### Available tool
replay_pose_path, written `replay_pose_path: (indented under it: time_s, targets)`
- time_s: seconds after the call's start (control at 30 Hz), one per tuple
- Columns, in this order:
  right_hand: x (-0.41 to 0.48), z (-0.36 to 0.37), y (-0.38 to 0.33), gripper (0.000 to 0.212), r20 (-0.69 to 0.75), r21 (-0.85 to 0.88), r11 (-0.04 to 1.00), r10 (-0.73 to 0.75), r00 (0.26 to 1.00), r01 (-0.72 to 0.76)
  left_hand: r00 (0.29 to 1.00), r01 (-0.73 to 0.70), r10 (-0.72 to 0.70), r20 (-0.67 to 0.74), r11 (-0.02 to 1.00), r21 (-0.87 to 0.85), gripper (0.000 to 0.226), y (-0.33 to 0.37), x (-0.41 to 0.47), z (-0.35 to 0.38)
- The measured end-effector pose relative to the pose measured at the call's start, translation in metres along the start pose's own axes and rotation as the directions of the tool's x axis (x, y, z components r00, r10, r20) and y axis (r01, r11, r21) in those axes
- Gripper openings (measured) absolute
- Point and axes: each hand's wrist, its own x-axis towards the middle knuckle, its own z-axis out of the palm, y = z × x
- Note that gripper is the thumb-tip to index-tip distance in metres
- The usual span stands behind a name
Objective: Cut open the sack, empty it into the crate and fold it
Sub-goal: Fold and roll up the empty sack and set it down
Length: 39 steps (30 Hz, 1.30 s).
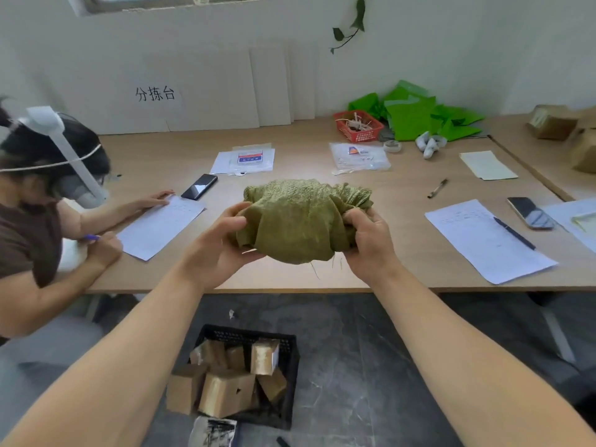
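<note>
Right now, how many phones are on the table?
2. The left phone lies by the seated person's paper, left of the sack. The right phone lies far right, beside another sheet. Others could hide behind the sack.

Your wooden table (300, 158) | on it: paper sheets (483, 240), a phone (199, 186), a pen (437, 188), red basket (361, 136) | floor (387, 350) below: black crate (290, 366)

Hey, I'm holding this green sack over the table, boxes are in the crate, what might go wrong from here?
1. The olive-green woven sack is bunched in a wad between the left hand and right hand, so it may fold lumpy unless flattened first.
2. Loose threads dangle from its lower edge and could snag or fray.
3. Brown cardboard boxes sit heaped past the rim of the black plastic crate and might tumble out.
</note>
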Motion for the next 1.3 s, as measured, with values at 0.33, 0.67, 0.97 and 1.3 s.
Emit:
replay_pose_path:
  time_s: [0.33,0.67,0.97,1.3]
  targets:
    - [0.002,-0.082,0.066,0.02,0.036,-0.157,0.963,0.226,0.973,-0.218,0.885,0.114,-0.087,-0.458,0.993,0.031,0.024,-0.109,0.004,0.019]
    - [-0.004,-0.169,0.224,0.037,-0.311,-0.395,0.882,0.133,0.941,-0.255,0.776,0.275,-0.18,-0.605,0.959,0.068,0.028,-0.272,-0.006,-0.044]
    - [0.02,-0.283,0.387,0.074,-0.407,-0.346,0.83,0.288,0.867,-0.438,0.731,0.392,-0.31,-0.608,0.92,0.001,0.032,-0.456,0.008,-0.119]
    - [0.066,-0.394,0.539,0.038,-0.432,-0.395,0.801,0.271,0.86,-0.451,0.739,0.384,-0.277,-0.614,0.922,0.046,0.029,-0.655,0.043,-0.188]
